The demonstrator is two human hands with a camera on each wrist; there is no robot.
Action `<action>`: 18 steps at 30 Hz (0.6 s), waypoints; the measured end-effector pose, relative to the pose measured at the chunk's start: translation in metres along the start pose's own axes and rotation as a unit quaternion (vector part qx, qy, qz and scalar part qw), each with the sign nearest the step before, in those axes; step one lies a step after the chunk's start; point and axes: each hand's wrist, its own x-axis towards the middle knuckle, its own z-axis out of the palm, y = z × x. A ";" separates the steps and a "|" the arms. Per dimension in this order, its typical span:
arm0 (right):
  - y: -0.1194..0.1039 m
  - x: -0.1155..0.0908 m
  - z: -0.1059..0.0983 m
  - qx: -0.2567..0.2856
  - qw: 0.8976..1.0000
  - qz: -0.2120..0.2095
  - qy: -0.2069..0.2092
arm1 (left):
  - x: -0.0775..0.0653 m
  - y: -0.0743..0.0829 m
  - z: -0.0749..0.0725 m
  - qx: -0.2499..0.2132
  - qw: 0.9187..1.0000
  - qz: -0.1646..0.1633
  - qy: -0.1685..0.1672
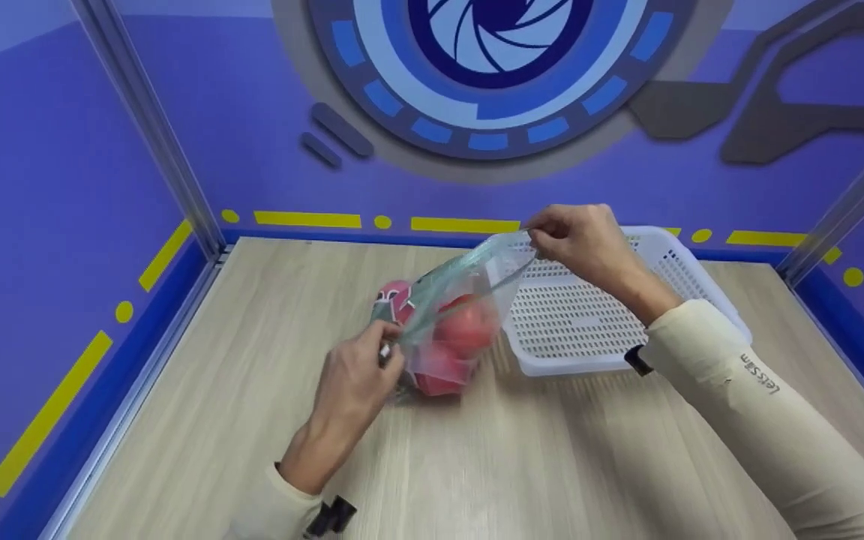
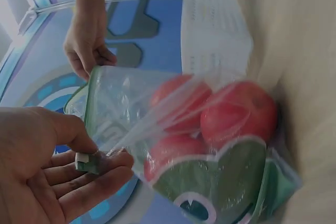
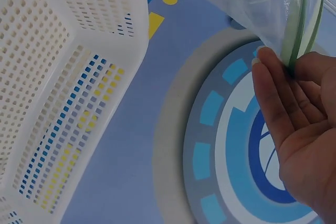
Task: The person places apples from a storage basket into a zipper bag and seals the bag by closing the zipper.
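A clear zip bag [image 1: 432, 300] with a green seal strip holds three red, round fruits [image 2: 239, 113] that look like apples. Green and pink printing covers part of the bag's side. My left hand [image 1: 357, 371] pinches the near-left corner of its mouth; a small pale-and-green tab [image 2: 87, 163] shows at those fingers. At the opposite corner, my right hand [image 1: 586, 244] grips the mouth's edge between thumb and fingers. Between the hands the mouth is stretched out, and its two green strips [image 3: 298, 24] spread apart above the right fingertips. The fruits sit low in the bag, close over the table.
A white perforated plastic basket [image 1: 563, 365] stands right of the bag, partly behind the bag and my right forearm. The wooden tabletop [image 1: 252, 420] is bounded by blue printed panels [image 1: 252, 150] at the back and sides, with metal posts [image 1: 154, 135] at the corners.
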 end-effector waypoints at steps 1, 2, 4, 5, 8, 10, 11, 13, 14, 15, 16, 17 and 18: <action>0.000 0.001 -0.001 -0.002 1.000 0.008 -0.002 | 0.005 -0.004 -0.002 0.007 1.000 0.004 0.004; -0.001 0.002 -0.001 -0.003 1.000 0.016 -0.004 | 0.010 -0.007 -0.005 0.012 1.000 0.004 0.004; -0.002 0.005 -0.002 -0.006 0.999 0.033 -0.001 | 0.023 -0.014 -0.012 0.023 1.000 0.004 -0.005; -0.003 0.007 -0.002 -0.005 0.999 0.041 0.003 | 0.030 -0.018 -0.016 0.029 1.000 0.005 -0.012; -0.007 0.015 -0.004 0.008 0.998 0.069 0.013 | 0.053 -0.024 -0.028 0.057 0.998 0.020 -0.028; -0.010 0.021 -0.005 0.036 0.995 0.087 0.021 | 0.067 -0.028 -0.035 0.086 0.995 0.046 -0.025; -0.012 0.025 -0.005 0.054 0.994 0.097 0.024 | 0.074 -0.029 -0.039 0.101 0.993 0.058 -0.019; -0.014 0.031 -0.005 0.089 0.989 0.113 0.025 | 0.088 -0.031 -0.047 0.130 0.988 0.078 -0.004; -0.014 0.034 -0.004 0.104 0.987 0.119 0.028 | 0.094 -0.032 -0.052 0.140 0.986 0.088 0.005; -0.016 0.037 -0.003 0.117 0.985 0.126 0.029 | 0.101 -0.033 -0.056 0.148 0.984 0.097 0.012; -0.016 0.040 -0.002 0.130 0.982 0.132 0.033 | 0.109 -0.034 -0.060 0.154 0.983 0.102 0.019; -0.018 0.044 -0.001 0.138 0.980 0.140 0.036 | 0.117 -0.035 -0.064 0.158 0.982 0.104 0.025; -0.019 0.047 -0.001 0.148 0.977 0.147 0.038 | 0.124 -0.036 -0.067 0.161 0.981 0.106 0.031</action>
